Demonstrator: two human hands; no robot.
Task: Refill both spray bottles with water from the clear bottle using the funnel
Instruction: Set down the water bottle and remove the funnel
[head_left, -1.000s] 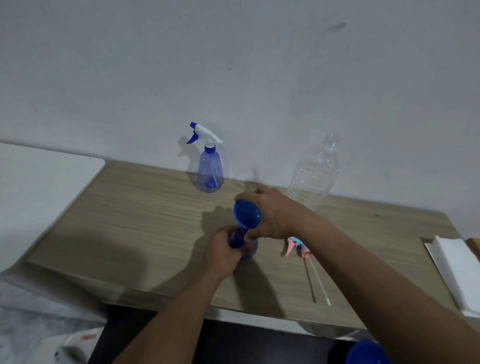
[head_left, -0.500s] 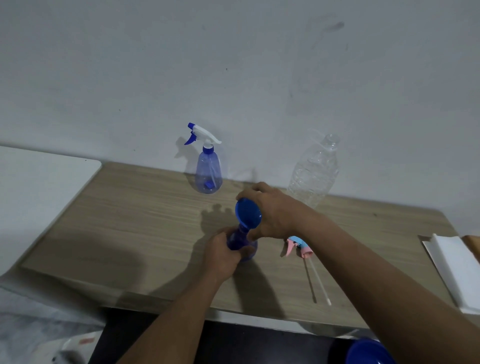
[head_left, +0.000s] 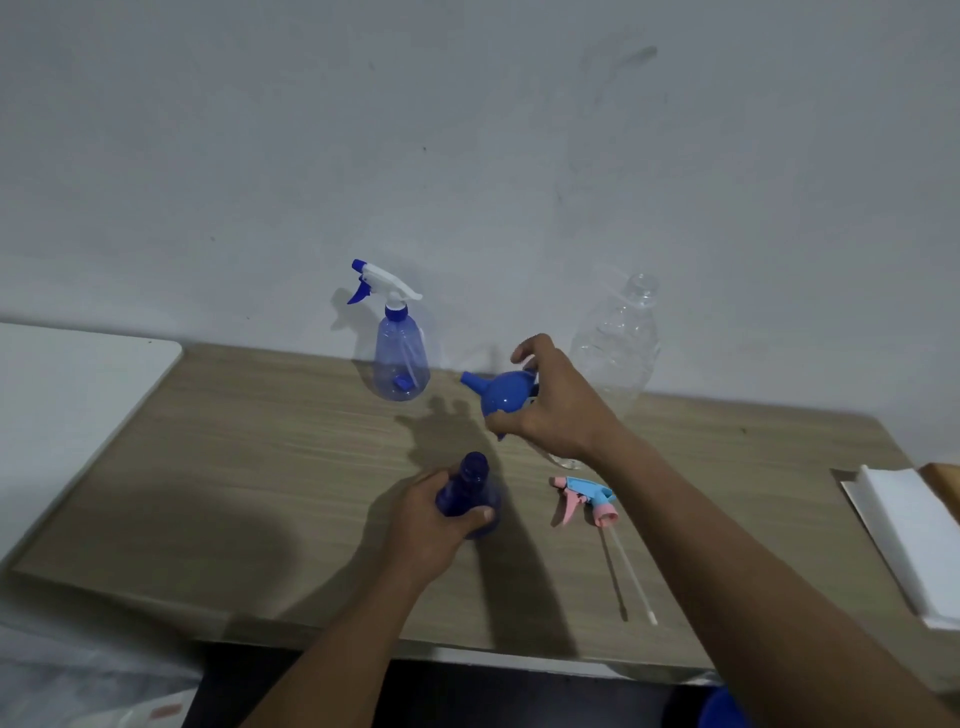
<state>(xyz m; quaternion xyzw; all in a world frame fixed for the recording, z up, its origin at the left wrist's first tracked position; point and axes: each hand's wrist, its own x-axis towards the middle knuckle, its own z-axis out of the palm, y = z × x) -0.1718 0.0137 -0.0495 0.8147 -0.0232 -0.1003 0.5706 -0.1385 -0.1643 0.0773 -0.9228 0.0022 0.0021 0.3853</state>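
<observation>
A: At 1 o'clock off the open spray bottle (head_left: 465, 483), right hand (head_left: 558, 410) is gripping the funnel (head_left: 504, 397), left hand (head_left: 426, 525) is clutching that bottle

B: probably swapping over, capped bottle (head_left: 401, 358) at 11 is needing unscrewing next

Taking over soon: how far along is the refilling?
Done: the pink spray head lies on the table, off the dark blue bottle. In hand: the left hand grips that bottle; the right hand holds the funnel away from its neck; fill level unreadable. Left: the capped spray bottle by the wall.
</observation>
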